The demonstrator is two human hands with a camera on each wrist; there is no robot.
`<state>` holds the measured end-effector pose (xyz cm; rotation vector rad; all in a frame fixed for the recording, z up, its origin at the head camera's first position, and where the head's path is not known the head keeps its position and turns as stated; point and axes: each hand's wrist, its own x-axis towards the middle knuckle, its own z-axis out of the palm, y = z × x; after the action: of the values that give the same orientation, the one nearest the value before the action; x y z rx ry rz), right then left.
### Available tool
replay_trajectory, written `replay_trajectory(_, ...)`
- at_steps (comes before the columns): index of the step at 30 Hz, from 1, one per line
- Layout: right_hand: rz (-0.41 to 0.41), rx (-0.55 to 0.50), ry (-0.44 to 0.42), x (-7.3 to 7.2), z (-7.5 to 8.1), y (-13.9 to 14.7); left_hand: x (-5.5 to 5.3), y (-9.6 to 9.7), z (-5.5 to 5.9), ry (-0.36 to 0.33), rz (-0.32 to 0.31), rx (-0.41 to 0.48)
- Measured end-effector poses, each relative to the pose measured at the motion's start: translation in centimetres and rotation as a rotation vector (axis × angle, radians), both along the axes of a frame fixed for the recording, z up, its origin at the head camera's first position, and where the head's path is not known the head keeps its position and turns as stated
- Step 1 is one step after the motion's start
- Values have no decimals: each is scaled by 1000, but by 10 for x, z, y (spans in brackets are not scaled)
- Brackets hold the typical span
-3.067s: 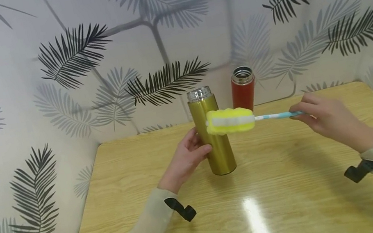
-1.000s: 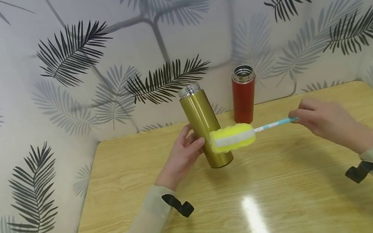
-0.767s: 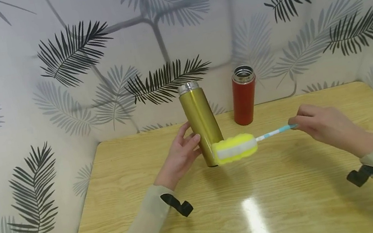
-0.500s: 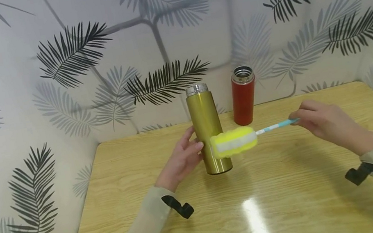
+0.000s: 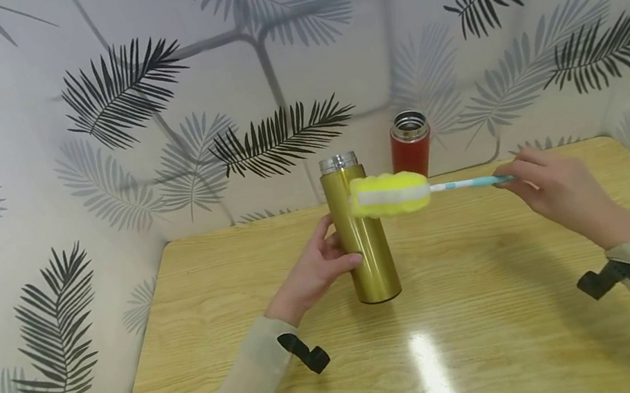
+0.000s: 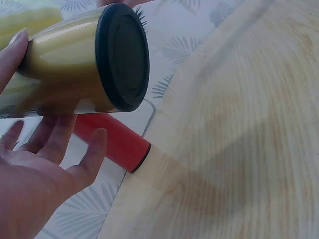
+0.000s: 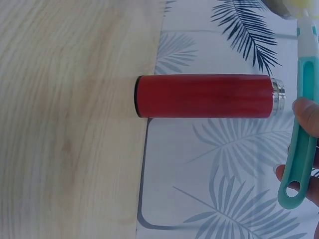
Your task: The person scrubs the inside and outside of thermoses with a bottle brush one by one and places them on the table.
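My left hand (image 5: pixel 314 274) grips a gold thermos flask (image 5: pixel 373 260) around its body, thumb across the front. The flask has a silver threaded neck without a lid and leans slightly left at the top. In the left wrist view its black base (image 6: pixel 127 57) shows fully, held up off the table. My right hand (image 5: pixel 567 191) pinches the teal handle (image 7: pixel 301 134) of a sponge bottle brush. The brush's yellow and white sponge head (image 5: pixel 391 195) lies level across the flask's upper body in the head view, its tip overlapping the gold wall.
A red thermos flask (image 5: pixel 409 157), also lidless, stands upright at the table's back edge, partly hidden behind the sponge in the head view. The wooden table (image 5: pixel 246 377) meets a leaf-patterned wall (image 5: pixel 244 82) at the back. Light glares on the table's front middle.
Over the last second the brush dips, then rises along the flask's side to its upper body. The gold flask shifts up and leftward, then back down and slightly right.
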<state>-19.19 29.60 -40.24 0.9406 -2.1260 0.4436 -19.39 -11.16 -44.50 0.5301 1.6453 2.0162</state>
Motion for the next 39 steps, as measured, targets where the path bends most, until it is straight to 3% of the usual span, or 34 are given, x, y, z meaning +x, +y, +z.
replay_trajectory(10, -20, -5, 10, -1, 3, 1, 2, -1, -6, 9, -40, 28)
replay_trajectory(17, 36, -2, -6, 0, -5, -4, 1, 2, -6, 6, 9, -8)
replay_trajectory(29, 117, 89, -83, 8, -23, -4, -5, -3, -2, -4, 67, 108)
replay_trajectory(35, 134, 134, -80, 11, -32, -2, -6, -3, -1, -5, 131, 111)
replay_trajectory(39, 136, 143, -77, 13, -36, -1, -5, -3, -1, -40, 141, 168)
